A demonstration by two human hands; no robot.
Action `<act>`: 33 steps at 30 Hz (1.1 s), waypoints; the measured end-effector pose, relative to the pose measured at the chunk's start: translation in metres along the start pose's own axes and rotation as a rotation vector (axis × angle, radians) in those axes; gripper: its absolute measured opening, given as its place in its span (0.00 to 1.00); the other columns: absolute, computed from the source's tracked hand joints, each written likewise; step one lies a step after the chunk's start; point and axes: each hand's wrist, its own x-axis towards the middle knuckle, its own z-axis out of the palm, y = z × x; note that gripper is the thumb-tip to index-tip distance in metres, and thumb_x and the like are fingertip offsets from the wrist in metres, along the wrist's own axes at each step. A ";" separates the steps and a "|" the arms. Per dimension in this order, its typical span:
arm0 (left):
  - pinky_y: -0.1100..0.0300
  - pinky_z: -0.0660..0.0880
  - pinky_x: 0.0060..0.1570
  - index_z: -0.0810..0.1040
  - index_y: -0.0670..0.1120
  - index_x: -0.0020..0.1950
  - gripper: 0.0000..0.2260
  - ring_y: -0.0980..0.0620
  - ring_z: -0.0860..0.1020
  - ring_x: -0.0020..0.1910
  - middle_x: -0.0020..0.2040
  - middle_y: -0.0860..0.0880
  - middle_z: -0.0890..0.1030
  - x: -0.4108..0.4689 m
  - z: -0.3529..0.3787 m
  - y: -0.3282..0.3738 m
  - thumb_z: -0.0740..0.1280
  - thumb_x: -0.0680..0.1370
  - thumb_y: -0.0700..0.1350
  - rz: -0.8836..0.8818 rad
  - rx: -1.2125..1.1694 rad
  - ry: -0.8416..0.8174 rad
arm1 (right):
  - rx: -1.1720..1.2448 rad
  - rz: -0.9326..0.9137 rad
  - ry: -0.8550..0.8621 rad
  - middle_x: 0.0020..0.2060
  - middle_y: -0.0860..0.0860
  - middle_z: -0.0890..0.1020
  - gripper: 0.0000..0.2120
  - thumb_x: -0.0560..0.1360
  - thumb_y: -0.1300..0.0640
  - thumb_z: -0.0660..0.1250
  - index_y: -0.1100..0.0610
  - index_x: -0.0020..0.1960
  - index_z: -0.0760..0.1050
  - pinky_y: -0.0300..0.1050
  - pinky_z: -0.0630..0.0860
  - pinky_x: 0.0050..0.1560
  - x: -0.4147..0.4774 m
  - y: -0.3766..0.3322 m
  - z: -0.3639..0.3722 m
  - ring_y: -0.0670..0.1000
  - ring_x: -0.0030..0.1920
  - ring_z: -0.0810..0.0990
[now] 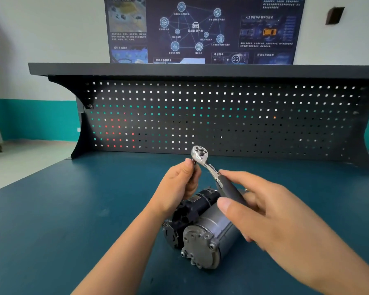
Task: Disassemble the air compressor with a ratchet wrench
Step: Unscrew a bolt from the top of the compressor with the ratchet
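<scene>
So as far as I can tell this is right at the start, nothing is actually off yet. The air compressor [209,231] is lying on its side on the blue bench [51,231], close in front of the person, and it looks fully assembled: the grey end plate faces the camera with its bolts [212,245] in place, and the black housing beside it looks closed up too. The ratchet wrench [209,167] isn't on any fastener; it's held up in the air above the far end of the compressor, head pointing away and up. The right grip [264,216] is wrapped around the black handle, thumb on the near side. The left grip [179,184] is pinched together at the underside of the chrome head, right where the drive is. My guess is a socket is being fitted or checked, but I can't make out whether one is on there, since the fingers cover it. So basically every bolt is left to do. Around it: a dark pegboard [222,116] at the back of the bench with a shelf [179,69] on top, and a big tech poster [200,28] on the wall behind. Nothing blocks the compressor, though both forearms hang over it, and nothing clamps it down, so it might roll once torque goes on.
</scene>
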 end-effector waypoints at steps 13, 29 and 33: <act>0.70 0.55 0.23 0.64 0.53 0.26 0.21 0.58 0.54 0.22 0.24 0.57 0.58 0.004 0.001 0.002 0.52 0.76 0.60 -0.027 -0.031 -0.052 | -0.016 -0.158 -0.227 0.43 0.39 0.83 0.22 0.66 0.42 0.66 0.26 0.58 0.69 0.29 0.75 0.40 0.018 0.021 -0.042 0.38 0.39 0.80; 0.68 0.55 0.23 0.64 0.53 0.27 0.21 0.58 0.54 0.23 0.24 0.57 0.58 0.003 -0.003 0.000 0.52 0.76 0.62 -0.027 -0.021 -0.002 | -1.071 -0.038 0.378 0.31 0.46 0.68 0.30 0.67 0.34 0.30 0.52 0.37 0.62 0.43 0.56 0.26 0.040 0.001 0.008 0.51 0.29 0.66; 0.71 0.55 0.22 0.65 0.52 0.28 0.21 0.58 0.54 0.22 0.24 0.56 0.57 0.006 -0.007 -0.002 0.52 0.76 0.61 -0.036 -0.130 -0.055 | -0.869 -0.161 0.447 0.29 0.48 0.75 0.34 0.69 0.31 0.40 0.54 0.38 0.75 0.44 0.68 0.31 0.054 0.026 -0.009 0.54 0.33 0.75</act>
